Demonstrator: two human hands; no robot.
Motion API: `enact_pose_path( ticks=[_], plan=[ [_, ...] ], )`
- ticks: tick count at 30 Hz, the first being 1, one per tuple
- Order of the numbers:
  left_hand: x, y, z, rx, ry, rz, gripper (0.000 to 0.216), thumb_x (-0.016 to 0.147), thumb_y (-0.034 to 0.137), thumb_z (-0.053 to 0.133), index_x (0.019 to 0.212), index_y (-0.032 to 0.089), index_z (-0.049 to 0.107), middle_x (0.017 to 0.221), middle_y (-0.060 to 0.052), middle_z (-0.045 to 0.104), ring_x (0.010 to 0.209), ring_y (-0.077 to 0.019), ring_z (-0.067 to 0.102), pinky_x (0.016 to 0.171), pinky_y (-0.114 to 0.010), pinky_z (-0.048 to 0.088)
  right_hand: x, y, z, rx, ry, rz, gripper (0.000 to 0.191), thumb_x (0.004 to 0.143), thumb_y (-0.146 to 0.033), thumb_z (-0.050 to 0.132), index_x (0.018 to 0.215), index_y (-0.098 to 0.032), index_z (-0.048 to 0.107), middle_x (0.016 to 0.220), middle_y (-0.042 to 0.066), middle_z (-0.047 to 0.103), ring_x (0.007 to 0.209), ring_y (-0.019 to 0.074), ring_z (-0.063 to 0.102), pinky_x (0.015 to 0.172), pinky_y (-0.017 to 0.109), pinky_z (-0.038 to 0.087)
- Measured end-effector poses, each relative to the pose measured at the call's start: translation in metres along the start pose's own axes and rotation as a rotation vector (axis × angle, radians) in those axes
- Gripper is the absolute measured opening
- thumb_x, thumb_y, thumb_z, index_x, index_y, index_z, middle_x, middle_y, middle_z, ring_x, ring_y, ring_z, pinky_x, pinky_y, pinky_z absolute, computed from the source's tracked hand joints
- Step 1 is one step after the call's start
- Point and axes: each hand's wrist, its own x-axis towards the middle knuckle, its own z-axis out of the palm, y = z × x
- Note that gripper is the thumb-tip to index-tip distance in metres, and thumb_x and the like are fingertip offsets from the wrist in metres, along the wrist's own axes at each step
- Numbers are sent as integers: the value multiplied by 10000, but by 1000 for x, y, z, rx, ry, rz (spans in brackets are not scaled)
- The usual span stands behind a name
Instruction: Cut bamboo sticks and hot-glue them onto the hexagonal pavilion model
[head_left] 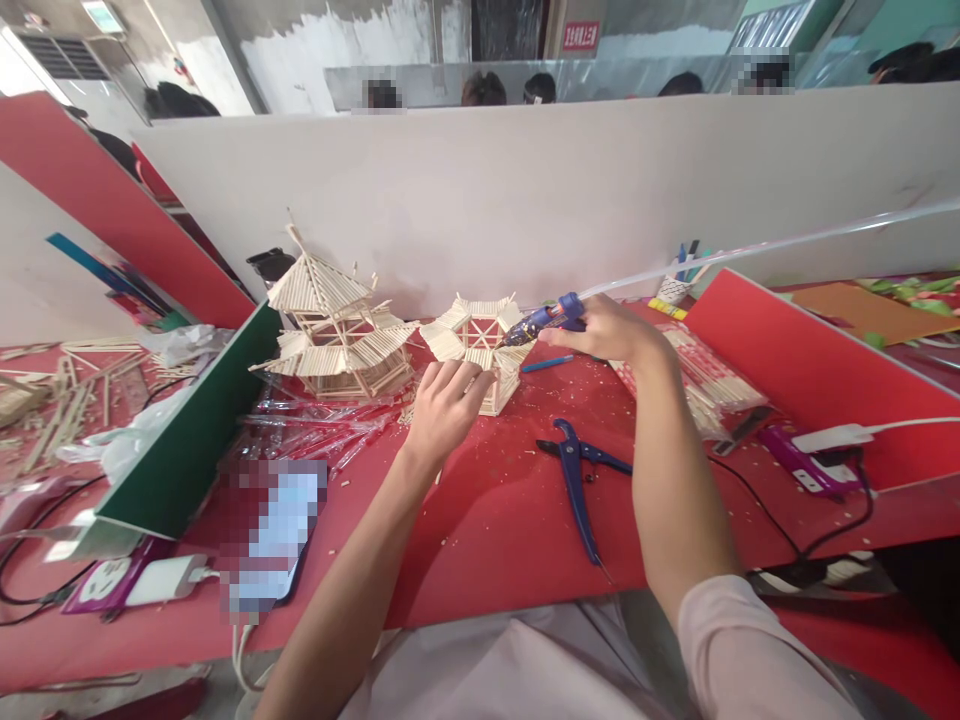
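My right hand grips a blue hot glue gun, and a long clear glue stick runs out of its back to the upper right. The gun's nozzle points down at a small hexagonal wooden-stick model with an open middle and a sloping roof of thin sticks. At that model's front left edge my left hand has its fingers bent together; what they hold is hidden behind them. To the left stands a taller stick pagoda with a pointed roof. Blue cutting pliers lie nearer me.
A phone lies at the front left beside a green divider. Crumpled clear plastic sits below the pagoda. On the right are bundles of sticks, a purple power strip and a red divider. A white partition stands behind.
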Motion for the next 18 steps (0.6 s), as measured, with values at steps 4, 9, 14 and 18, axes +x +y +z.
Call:
enact_pose_path(
  ticks=[4, 9, 14, 18],
  plan=[
    [-1, -4, -5, -40, 62, 4, 116, 991, 150, 566, 1013, 221, 655, 873, -37, 713, 777, -176, 613, 698, -341, 366, -2, 7, -1, 64, 25, -9, 356, 864, -527, 642, 713, -206, 610, 616, -36, 482, 611, 137, 417, 592, 285, 307],
    [-5, -10, -8, -75, 99, -61, 111, 978, 152, 592, 1034, 230, 647, 911, -28, 748, 780, -169, 645, 714, -335, 391, 0, 8, 1, 118, 21, -23, 346, 872, -525, 651, 746, -204, 635, 633, -38, 480, 618, 134, 417, 604, 284, 319],
    [-4, -10, -8, -165, 133, -198, 78, 990, 180, 577, 981, 213, 648, 898, -27, 749, 795, -158, 677, 739, -305, 451, 4, 5, 5, 182, -38, -73, 356, 880, -552, 637, 818, -204, 677, 692, -25, 551, 650, 139, 456, 625, 277, 352],
    [-2, -9, -10, -255, 136, -315, 114, 1008, 210, 539, 967, 206, 646, 921, -33, 743, 842, -153, 687, 785, -278, 508, 5, 6, 6, 211, 14, -76, 402, 877, -590, 634, 795, -198, 670, 701, -11, 586, 673, 149, 486, 649, 285, 374]
  ],
)
